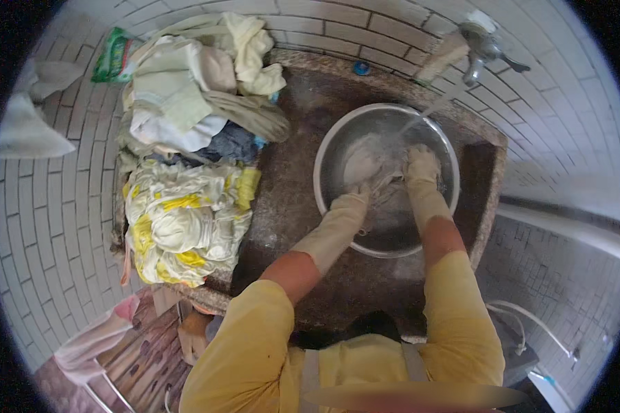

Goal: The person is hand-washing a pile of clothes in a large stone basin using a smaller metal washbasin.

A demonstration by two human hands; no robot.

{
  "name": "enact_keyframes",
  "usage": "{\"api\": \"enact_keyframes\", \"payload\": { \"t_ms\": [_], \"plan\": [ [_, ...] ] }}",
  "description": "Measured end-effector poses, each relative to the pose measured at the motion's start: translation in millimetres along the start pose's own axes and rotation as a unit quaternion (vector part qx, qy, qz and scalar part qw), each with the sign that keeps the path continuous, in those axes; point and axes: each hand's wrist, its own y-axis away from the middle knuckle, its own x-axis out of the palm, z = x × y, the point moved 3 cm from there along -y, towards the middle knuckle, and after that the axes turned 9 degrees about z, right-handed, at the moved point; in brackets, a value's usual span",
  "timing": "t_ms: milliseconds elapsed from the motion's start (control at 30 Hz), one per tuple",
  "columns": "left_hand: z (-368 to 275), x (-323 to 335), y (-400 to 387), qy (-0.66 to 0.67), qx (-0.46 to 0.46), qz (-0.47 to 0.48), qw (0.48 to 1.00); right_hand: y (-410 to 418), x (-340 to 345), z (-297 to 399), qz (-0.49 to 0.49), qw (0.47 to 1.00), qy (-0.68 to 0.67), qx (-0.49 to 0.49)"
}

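Observation:
A round metal basin (320,178) holds cloudy water, and a jet from the tap (476,57) pours into it. Inside, a wet light cloth (387,183) stretches between my two gloved hands. My left hand (359,196) grips its near left end. Over on the right side of the basin, my right hand (422,164) has the other end, its fingers partly blurred by water and spray. A pale rounded patch (364,160), cloth or foam, shows at the water's surface beyond my left hand.
Piled light garments (186,88) and a yellow-and-white cloth heap (186,227) fill the left of the stone sink (284,206). A green packet (112,57) stands behind them. A blue cap (361,67) lies on the back ledge. Tiled walls enclose the sink.

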Motion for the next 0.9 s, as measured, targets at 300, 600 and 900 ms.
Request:
{"api": "enact_keyframes", "payload": {
  "t_ms": [300,600,900],
  "plan": [
    [17,27,-75,0.068,-0.036,-0.060,0.995,132,37,90,-0.090,0.957,-0.274,0.011],
    [-32,6,-27,0.033,0.002,0.056,0.998,-15,77,-70,0.198,0.980,-0.005,0.002],
    [-15,-4,-33,0.709,-0.123,-0.021,0.694,114,21,99,0.024,0.956,-0.291,0.005]
  ]
}}
